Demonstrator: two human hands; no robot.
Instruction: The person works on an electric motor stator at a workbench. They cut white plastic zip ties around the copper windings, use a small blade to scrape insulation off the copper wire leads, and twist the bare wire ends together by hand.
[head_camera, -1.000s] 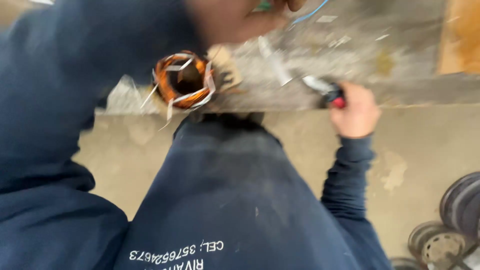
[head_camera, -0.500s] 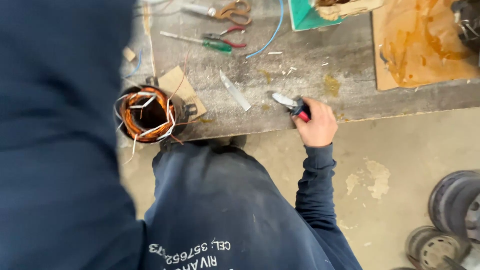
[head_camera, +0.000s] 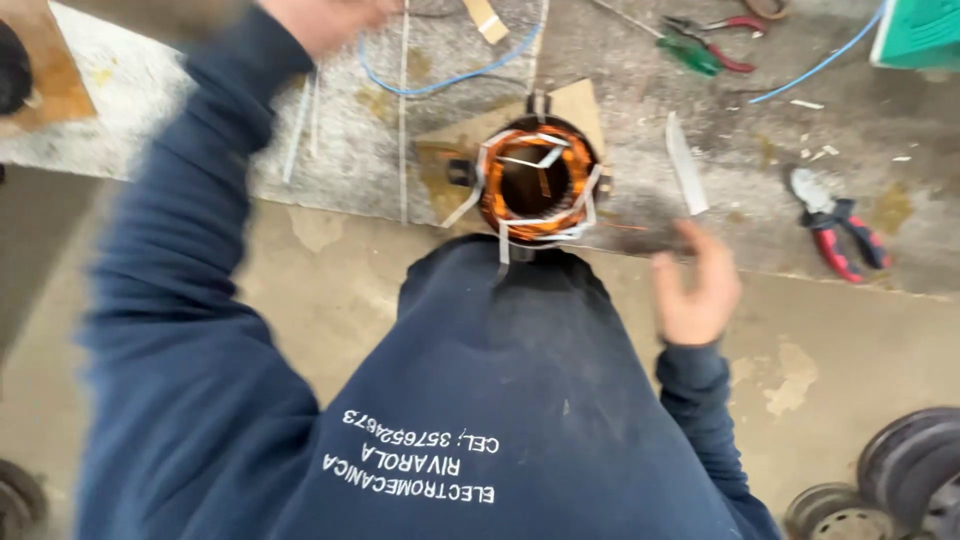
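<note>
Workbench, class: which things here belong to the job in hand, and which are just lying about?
In hand:
- stator with copper windings, at the bench edge
- right hand, open, beside it
- left hand, blurred, reaching by the thin white strips

Lying about:
- red-handled pliers
- green-handled tool
- blue wire
- flat white blade
- metal wheels on the floor

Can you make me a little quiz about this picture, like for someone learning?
1. True or false: the right hand holds the red-handled pliers.
2. What colour are the windings inside the round stator? A green, B copper-orange, C blue.
3. Fill in: the blue wire lies on the ____.

Key: 1 false, the pliers lie on the bench, apart from the open hand. 2 B. 3 bench.
</note>
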